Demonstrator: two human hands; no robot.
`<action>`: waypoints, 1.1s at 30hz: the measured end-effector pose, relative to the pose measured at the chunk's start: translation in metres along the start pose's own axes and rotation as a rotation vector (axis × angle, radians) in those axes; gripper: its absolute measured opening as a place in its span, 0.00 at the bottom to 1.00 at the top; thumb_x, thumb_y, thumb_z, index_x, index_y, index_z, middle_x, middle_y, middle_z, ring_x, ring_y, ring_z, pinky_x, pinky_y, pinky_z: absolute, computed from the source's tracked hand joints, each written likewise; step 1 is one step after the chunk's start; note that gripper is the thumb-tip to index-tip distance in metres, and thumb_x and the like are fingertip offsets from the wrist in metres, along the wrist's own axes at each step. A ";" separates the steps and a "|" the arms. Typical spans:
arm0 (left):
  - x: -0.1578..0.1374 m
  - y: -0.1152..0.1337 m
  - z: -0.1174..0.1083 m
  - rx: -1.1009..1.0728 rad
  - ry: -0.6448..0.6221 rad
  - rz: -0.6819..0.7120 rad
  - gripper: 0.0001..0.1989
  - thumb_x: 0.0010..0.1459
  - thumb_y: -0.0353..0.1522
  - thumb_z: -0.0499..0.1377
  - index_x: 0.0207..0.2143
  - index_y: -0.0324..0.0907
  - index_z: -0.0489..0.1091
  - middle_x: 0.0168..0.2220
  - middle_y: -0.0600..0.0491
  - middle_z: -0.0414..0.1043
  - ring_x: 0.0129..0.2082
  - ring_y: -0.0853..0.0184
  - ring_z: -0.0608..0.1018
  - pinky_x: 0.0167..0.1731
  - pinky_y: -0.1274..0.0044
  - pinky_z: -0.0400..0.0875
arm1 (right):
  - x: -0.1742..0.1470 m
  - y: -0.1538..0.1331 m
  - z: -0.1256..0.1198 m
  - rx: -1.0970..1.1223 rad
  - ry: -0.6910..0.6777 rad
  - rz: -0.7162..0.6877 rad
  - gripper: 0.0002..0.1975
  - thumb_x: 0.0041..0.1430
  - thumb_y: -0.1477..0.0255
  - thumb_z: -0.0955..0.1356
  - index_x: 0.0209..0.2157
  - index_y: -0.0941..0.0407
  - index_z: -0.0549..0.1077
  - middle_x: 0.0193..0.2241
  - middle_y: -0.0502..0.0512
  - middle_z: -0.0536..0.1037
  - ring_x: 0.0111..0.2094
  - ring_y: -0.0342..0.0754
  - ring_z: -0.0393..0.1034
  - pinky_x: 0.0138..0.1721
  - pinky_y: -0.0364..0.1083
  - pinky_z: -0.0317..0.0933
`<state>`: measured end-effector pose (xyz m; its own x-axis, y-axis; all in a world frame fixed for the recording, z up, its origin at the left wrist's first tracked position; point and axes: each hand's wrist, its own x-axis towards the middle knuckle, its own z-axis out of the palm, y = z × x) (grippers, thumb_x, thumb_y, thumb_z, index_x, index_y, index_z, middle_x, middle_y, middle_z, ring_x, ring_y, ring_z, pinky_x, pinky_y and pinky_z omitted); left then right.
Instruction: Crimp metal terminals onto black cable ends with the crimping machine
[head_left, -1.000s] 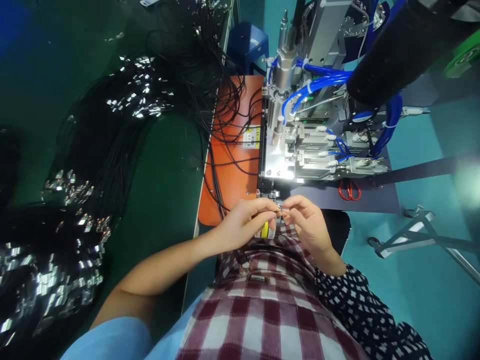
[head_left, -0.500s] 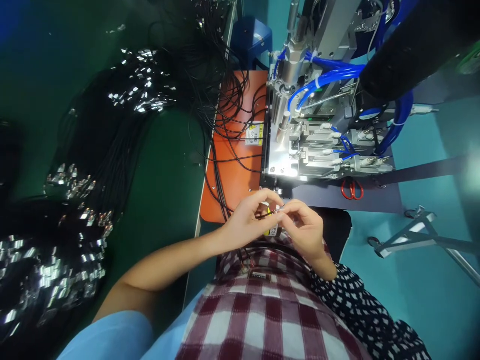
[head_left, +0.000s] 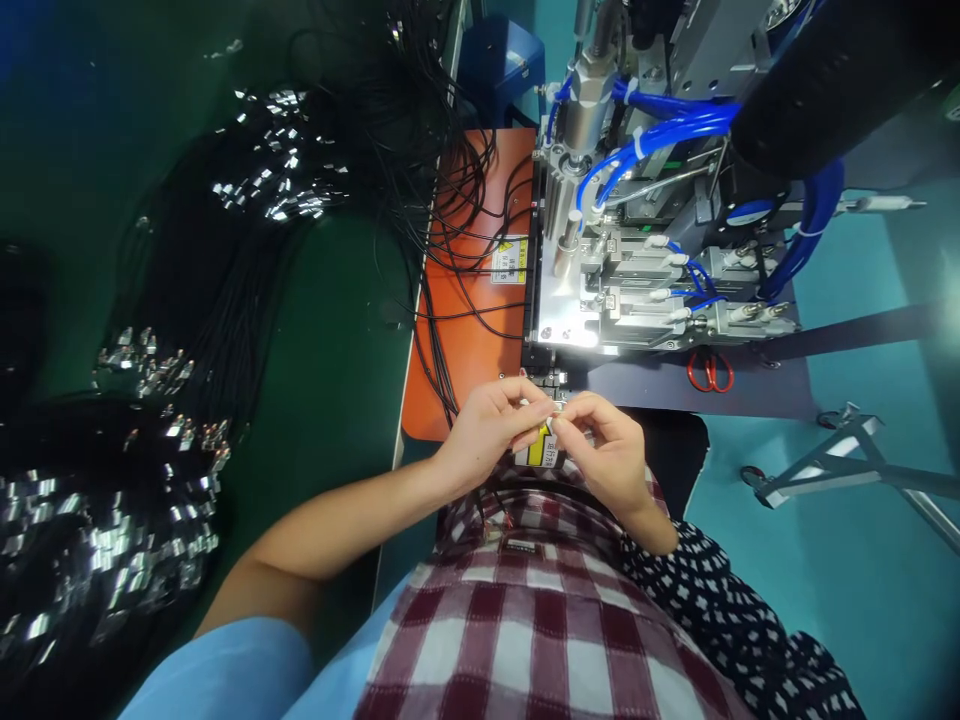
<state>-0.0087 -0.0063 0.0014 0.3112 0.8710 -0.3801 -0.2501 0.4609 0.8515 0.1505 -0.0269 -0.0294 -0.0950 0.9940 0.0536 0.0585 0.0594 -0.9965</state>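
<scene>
My left hand [head_left: 491, 430] is closed in a pinch, its fingertips almost meeting those of my right hand [head_left: 606, 448]. Between the two sets of fingertips shows a small metallic cable connector [head_left: 556, 408], mostly covered by them. The right thumb and forefinger press together on it from the other side. The black cable behind the connector is hidden by the left fingers. Just below the fingertips lies a yellow and white label [head_left: 540, 447]. Beyond them is the near end of a machine track [head_left: 555, 378].
An orange plate [head_left: 472, 345] carries several black cables [head_left: 439, 370] leading into the machine [head_left: 570, 300]. Red-handled scissors [head_left: 710, 372] lie on the machine's dark base. Bundles of black cables with metal ends [head_left: 112, 530] cover the green table [head_left: 322, 350] at left. A blue stool [head_left: 501, 65] stands behind.
The left fingers have curled in over the black cable, which showed between the hands before. Both hands shifted slightly, and more of the yellow label shows. The view moved a little.
</scene>
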 end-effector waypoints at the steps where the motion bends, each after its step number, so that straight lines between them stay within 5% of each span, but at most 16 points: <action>1: 0.001 -0.001 -0.001 -0.010 -0.002 -0.010 0.14 0.57 0.38 0.66 0.28 0.36 0.70 0.18 0.60 0.60 0.16 0.79 0.58 0.19 0.81 0.48 | 0.001 0.000 0.000 0.009 -0.002 0.009 0.05 0.60 0.73 0.70 0.29 0.54 0.73 0.25 0.47 0.72 0.25 0.41 0.64 0.29 0.44 0.60; 8: 0.002 0.001 -0.002 -0.008 -0.061 -0.055 0.13 0.55 0.38 0.67 0.32 0.37 0.71 0.18 0.61 0.59 0.18 0.78 0.58 0.20 0.82 0.49 | 0.001 0.002 -0.001 0.041 0.013 0.054 0.06 0.60 0.72 0.70 0.28 0.54 0.72 0.25 0.48 0.71 0.25 0.41 0.64 0.28 0.44 0.60; 23: 0.001 -0.003 0.000 -0.002 0.017 -0.096 0.10 0.54 0.34 0.67 0.30 0.38 0.69 0.17 0.63 0.57 0.16 0.79 0.58 0.18 0.82 0.48 | 0.003 -0.001 -0.015 -0.050 0.012 0.081 0.01 0.60 0.71 0.70 0.34 0.53 0.76 0.30 0.49 0.76 0.29 0.43 0.69 0.33 0.45 0.64; 33: 0.002 -0.002 -0.001 0.005 -0.012 -0.125 0.12 0.52 0.35 0.68 0.30 0.37 0.69 0.15 0.63 0.57 0.16 0.79 0.58 0.18 0.83 0.49 | 0.004 -0.002 -0.012 -0.030 -0.013 0.058 0.05 0.59 0.73 0.69 0.29 0.54 0.73 0.26 0.48 0.73 0.28 0.43 0.66 0.32 0.45 0.62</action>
<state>-0.0085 -0.0057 -0.0018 0.3502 0.8049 -0.4791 -0.2038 0.5647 0.7998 0.1615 -0.0220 -0.0267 -0.1036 0.9946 -0.0053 0.0943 0.0046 -0.9955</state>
